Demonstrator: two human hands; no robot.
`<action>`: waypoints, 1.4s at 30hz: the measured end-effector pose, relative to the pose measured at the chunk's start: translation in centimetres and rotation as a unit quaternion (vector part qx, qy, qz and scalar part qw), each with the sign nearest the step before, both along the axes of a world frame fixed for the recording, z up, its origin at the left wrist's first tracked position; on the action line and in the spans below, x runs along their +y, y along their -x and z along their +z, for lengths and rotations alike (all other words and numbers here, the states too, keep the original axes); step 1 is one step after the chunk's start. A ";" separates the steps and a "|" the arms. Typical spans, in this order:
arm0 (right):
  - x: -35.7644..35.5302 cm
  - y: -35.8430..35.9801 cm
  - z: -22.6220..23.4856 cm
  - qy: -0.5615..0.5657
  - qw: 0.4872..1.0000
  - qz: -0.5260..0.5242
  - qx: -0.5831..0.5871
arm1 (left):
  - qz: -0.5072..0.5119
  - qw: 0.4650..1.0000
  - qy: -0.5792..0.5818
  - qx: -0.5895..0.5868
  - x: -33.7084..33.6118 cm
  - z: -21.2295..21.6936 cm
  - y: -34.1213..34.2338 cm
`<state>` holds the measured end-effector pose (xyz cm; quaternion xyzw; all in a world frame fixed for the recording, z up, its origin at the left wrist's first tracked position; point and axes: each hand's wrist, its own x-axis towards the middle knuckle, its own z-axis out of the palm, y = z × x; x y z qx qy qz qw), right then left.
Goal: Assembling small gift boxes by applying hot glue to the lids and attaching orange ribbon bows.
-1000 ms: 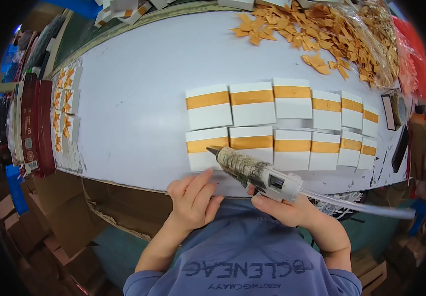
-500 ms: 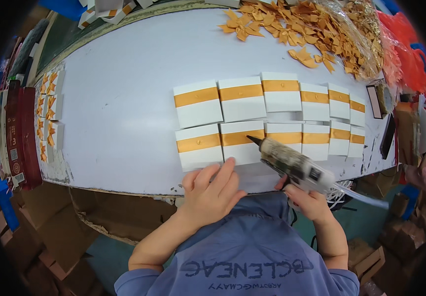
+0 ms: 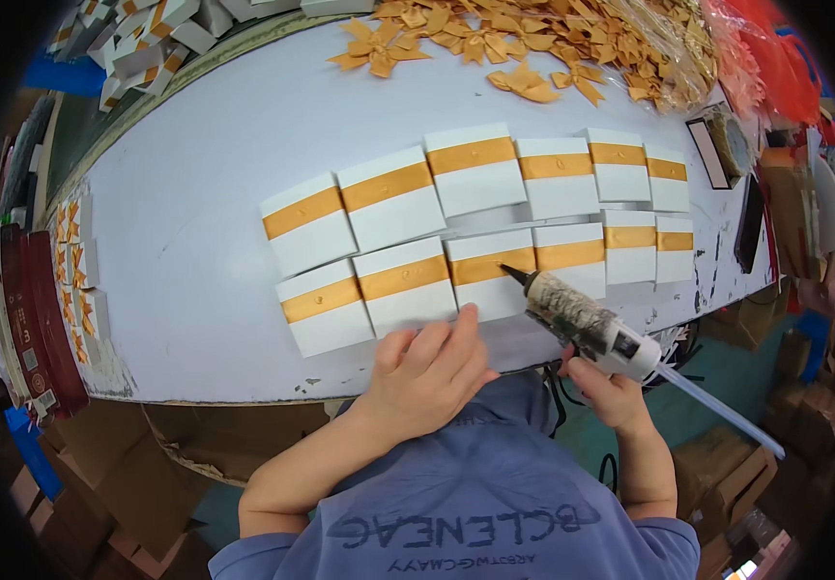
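Glue gun (image 3: 587, 324) handle hidden, right hand (image 3: 611, 391)

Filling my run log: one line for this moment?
left hand flat on table edge | right hand holds glue gun | nozzle at white box's orange band

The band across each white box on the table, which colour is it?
Orange-gold, on every white box; the head view shows it.

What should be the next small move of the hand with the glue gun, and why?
Probably lower the glue gun slightly, until its nozzle meets the orange band on the third white card of the near row. The tip already points at that band, the right hand grips the gun, and the left hand lies at the card's near edge.
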<state>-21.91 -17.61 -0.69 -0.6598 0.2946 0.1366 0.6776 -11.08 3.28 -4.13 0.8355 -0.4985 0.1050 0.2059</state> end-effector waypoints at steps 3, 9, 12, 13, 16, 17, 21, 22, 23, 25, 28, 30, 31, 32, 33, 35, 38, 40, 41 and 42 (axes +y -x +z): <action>-0.3 0.2 -0.5 -0.004 0.997 0.030 -0.074 | -0.001 1.000 -0.019 -0.008 -0.4 0.2 0.0; -2.8 2.1 -1.1 -0.146 0.975 -0.118 -0.121 | -0.063 0.998 0.022 -0.014 -3.6 0.7 -0.6; -3.1 3.1 -1.4 -0.068 0.987 -0.133 -0.052 | -0.081 0.996 0.002 -0.022 -5.1 0.3 -0.1; -3.3 3.4 -1.4 -0.017 0.993 -0.116 0.000 | -0.076 0.996 -0.025 -0.036 -5.4 0.1 0.1; -4.2 3.3 -1.0 -0.105 0.988 -0.100 -0.048 | -0.074 0.996 -0.029 -0.033 -5.9 0.5 -0.1; -4.6 3.4 -1.0 -0.102 0.988 -0.106 -0.049 | -0.079 0.996 -0.027 -0.033 -6.2 0.6 -0.2; -6.1 3.8 -1.0 -0.067 0.964 -0.218 -0.134 | -0.131 0.991 -0.007 -0.022 -9.3 1.2 -1.0; -6.1 3.7 -1.1 -0.066 0.964 -0.222 -0.135 | -0.149 0.988 -0.001 -0.029 -10.1 1.3 -0.9; -6.0 3.6 -1.2 -0.012 0.968 -0.227 -0.104 | -0.154 0.988 0.001 -0.028 -10.7 1.0 -0.6; -6.1 4.2 -1.3 0.048 0.970 -0.224 -0.082 | -0.142 0.988 -0.037 -0.051 -11.5 0.1 0.1; -6.5 4.5 -0.2 -0.006 0.973 -0.221 -0.067 | -0.136 0.987 -0.062 -0.057 -11.7 0.6 0.0; -7.2 4.9 -0.4 -0.027 0.964 -0.237 -0.120 | -0.150 0.986 -0.059 -0.051 -12.3 1.0 -0.3; -7.9 5.4 -0.5 -0.017 0.957 -0.254 -0.139 | -0.160 0.984 -0.059 -0.045 -12.6 1.1 -0.3; -8.5 5.8 -0.5 -0.007 0.949 -0.271 -0.159 | -0.165 0.984 -0.056 -0.045 -13.2 1.3 -0.3; -9.0 6.0 -0.6 0.023 0.945 -0.274 -0.176 | -0.182 0.981 -0.045 -0.048 -14.0 1.5 -0.1; -9.6 6.0 -0.5 0.064 0.949 -0.277 -0.135 | -0.202 0.977 -0.030 -0.052 -15.7 1.5 0.2; -9.5 5.9 -1.5 0.093 0.945 -0.302 -0.083 | -0.220 0.973 -0.041 -0.057 -17.4 0.5 0.7; -9.5 6.3 -1.3 0.123 0.945 -0.297 -0.067 | -0.211 0.969 -0.084 -0.099 -17.7 0.1 1.2; -9.6 6.3 -1.0 0.127 0.943 -0.300 -0.068 | -0.213 0.969 -0.080 -0.100 -17.8 0.2 1.2; -9.7 6.3 -0.6 0.093 0.949 -0.292 -0.075 | -0.210 0.969 -0.084 -0.104 -17.9 0.4 1.2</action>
